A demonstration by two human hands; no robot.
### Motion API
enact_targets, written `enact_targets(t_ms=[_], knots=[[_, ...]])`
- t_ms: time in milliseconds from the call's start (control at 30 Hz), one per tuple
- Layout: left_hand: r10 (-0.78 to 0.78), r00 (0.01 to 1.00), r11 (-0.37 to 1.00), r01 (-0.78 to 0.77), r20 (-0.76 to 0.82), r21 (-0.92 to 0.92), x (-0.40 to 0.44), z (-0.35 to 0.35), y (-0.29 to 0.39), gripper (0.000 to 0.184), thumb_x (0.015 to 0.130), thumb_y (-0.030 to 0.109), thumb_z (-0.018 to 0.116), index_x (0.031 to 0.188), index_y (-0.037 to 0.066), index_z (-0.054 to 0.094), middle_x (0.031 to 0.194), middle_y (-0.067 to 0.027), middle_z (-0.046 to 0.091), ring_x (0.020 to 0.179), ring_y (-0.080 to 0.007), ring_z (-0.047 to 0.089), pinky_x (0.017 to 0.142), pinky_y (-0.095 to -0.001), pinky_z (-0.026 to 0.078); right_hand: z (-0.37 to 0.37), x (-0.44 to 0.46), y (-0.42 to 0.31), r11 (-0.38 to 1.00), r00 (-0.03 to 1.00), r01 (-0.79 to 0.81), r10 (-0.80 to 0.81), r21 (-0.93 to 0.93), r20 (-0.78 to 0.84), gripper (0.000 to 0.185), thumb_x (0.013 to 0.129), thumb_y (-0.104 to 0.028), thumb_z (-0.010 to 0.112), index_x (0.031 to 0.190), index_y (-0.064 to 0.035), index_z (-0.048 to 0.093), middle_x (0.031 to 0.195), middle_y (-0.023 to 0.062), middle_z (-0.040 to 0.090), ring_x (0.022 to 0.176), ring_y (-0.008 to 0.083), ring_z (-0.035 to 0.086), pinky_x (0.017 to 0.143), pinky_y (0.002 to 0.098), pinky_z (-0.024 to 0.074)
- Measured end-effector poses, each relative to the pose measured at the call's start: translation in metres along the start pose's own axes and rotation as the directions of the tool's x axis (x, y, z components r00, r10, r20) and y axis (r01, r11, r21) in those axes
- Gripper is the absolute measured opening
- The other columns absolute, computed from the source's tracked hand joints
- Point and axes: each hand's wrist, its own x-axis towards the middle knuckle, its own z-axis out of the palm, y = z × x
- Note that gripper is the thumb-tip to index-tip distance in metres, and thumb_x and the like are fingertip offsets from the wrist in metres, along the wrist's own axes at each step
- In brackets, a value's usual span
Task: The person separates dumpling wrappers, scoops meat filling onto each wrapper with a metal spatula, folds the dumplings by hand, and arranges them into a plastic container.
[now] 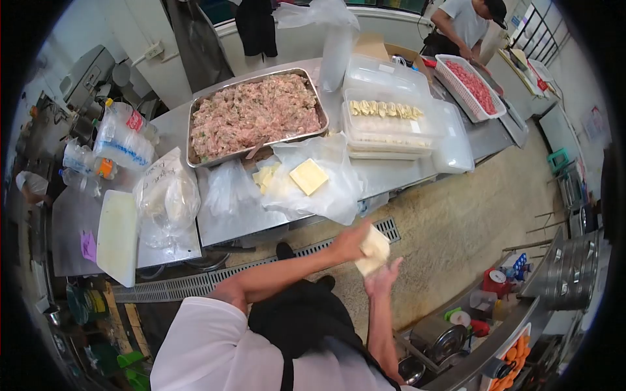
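Observation:
A pale stack of dough wrappers (373,251) is between my hands, over the floor in front of the steel table. My left hand (350,241) grips its upper left side and is a little blurred. At its lower end, my right hand (383,279) is closed on the stack, its thumb at the side. On the table, a yellowish square stack of wrappers (308,176) lies on an opened plastic bag (339,153), with loose wrapper pieces (266,176) beside it. Behind these sits a large metal tray (193,146) of minced meat filling (257,112).
Clear plastic boxes (391,133), one showing a row of folded dumplings (386,109), stand on the steel table's (228,225) right. Bottles (124,133), a bagged item (168,195) and a white cutting board (117,234) are left. A co-worker (466,29) stands by a meat basket (450,72).

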Motion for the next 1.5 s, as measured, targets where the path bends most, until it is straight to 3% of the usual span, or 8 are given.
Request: enact_targets(t_ms=[533, 700, 800, 867, 1100, 1267, 1433, 1500], knots=[[-0.164, 0.967, 0.982, 0.178, 0.195, -0.055, -0.026, 0.019, 0.018, 0.100, 0.065, 0.026, 0.086, 0.148, 0.013, 0.031, 0.096, -0.0247, 0.067, 0.090, -0.0464, 0.066, 0.081, -0.0540, 0.049, -0.038, -0.020, 0.008, 0.989, 0.993, 0.077, -0.087, -0.123, -0.078, 0.091, 0.097, -0.073, 0.025, 0.151, -0.0007, 0.033, 0.149, 0.0135, 0.045, 0.136, 0.0298, 0.043, 0.112, 0.0447, 0.0351], [-0.221, 0.974, 0.949, 0.202, 0.052, 0.243, -0.005, -0.001, -0.026, 0.102, 0.063, 0.024, 0.087, 0.145, 0.014, 0.027, 0.097, -0.0258, 0.067, 0.092, -0.0481, 0.065, 0.080, -0.0538, 0.050, -0.029, -0.027, -0.021, 0.977, 0.971, 0.101, -0.055, -0.187, 0.234, 0.103, 0.092, -0.079, 0.029, 0.159, -0.0038, 0.009, 0.166, 0.0175, 0.015, 0.153, 0.0349, 0.014, 0.120, 0.0526, 0.0126], [-0.229, 0.967, 0.879, 0.254, 0.108, -0.403, -0.002, 0.004, -0.053, 0.099, 0.063, 0.022, 0.085, 0.144, 0.014, 0.029, 0.096, -0.0257, 0.066, 0.093, -0.0493, 0.064, 0.082, -0.0540, 0.049, -0.041, -0.009, -0.023, 0.983, 0.992, 0.120, -0.126, -0.141, -0.033, 0.101, 0.091, -0.080, 0.029, 0.161, -0.0107, 0.006, 0.168, 0.0137, 0.006, 0.154, 0.0362, 0.005, 0.119, 0.0580, 0.0079], [-0.295, 0.954, 0.926, 0.273, 0.048, 0.259, -0.001, 0.018, -0.065, 0.099, 0.063, 0.020, 0.085, 0.144, 0.015, 0.028, 0.100, -0.0254, 0.066, 0.096, -0.0494, 0.063, 0.083, -0.0531, 0.049, -0.055, -0.012, -0.023, 0.981, 0.997, 0.065, -0.072, -0.181, -0.029, 0.100, 0.090, -0.081, 0.031, 0.161, -0.0159, 0.004, 0.168, 0.0103, -0.002, 0.154, 0.0367, -0.001, 0.117, 0.0629, 0.0073], [0.307, 0.872, 0.900, -0.396, 0.381, 0.181, -0.006, -0.020, 0.004, 0.078, 0.075, 0.020, 0.077, 0.144, 0.012, 0.041, 0.129, -0.0143, 0.059, 0.122, -0.0327, 0.054, 0.103, -0.0474, 0.034, -0.016, -0.030, -0.016, 0.759, 0.841, -0.521, 0.534, 0.391, 0.084, 0.103, 0.088, -0.082, 0.037, 0.159, -0.0109, 0.015, 0.160, 0.0231, 0.021, 0.144, 0.0470, 0.028, 0.107, 0.0756, 0.0239], [0.567, 0.666, 0.640, -0.727, 0.485, 0.249, -0.013, -0.047, 0.038, 0.072, 0.072, 0.006, 0.070, 0.140, 0.007, 0.048, 0.124, -0.0161, 0.059, 0.124, -0.0334, 0.053, 0.103, -0.0498, 0.035, -0.020, -0.015, -0.018, 0.843, 0.918, -0.365, 0.255, 0.395, 0.303, 0.074, 0.095, -0.060, 0.050, 0.146, -0.0069, 0.041, 0.145, 0.0211, 0.048, 0.127, 0.0418, 0.053, 0.104, 0.0622, 0.0423], [0.037, 0.993, 0.944, 0.002, 0.112, -0.329, -0.032, -0.051, 0.044, 0.092, 0.077, 0.010, 0.078, 0.154, 0.009, 0.028, 0.145, -0.0208, 0.046, 0.135, -0.0321, 0.046, 0.114, -0.0462, 0.032, 0.015, -0.024, -0.026, 0.993, 0.998, 0.052, -0.048, -0.101, 0.049, 0.061, 0.095, -0.016, 0.058, 0.150, -0.0076, 0.034, 0.143, 0.0165, 0.049, 0.128, 0.0317, 0.053, 0.104, 0.0402, 0.0475], [-0.245, 0.926, 0.571, 0.377, 0.287, -0.729, -0.032, -0.027, 0.010, 0.112, 0.076, 0.021, 0.088, 0.154, 0.003, 0.010, 0.145, -0.0285, 0.041, 0.132, -0.0254, 0.048, 0.106, -0.0439, 0.043, 0.037, -0.028, -0.016, 0.939, 0.985, 0.170, -0.154, -0.298, 0.076, 0.065, 0.095, -0.016, 0.058, 0.153, -0.0084, 0.031, 0.143, 0.0154, 0.047, 0.130, 0.0306, 0.051, 0.107, 0.0406, 0.0453]])
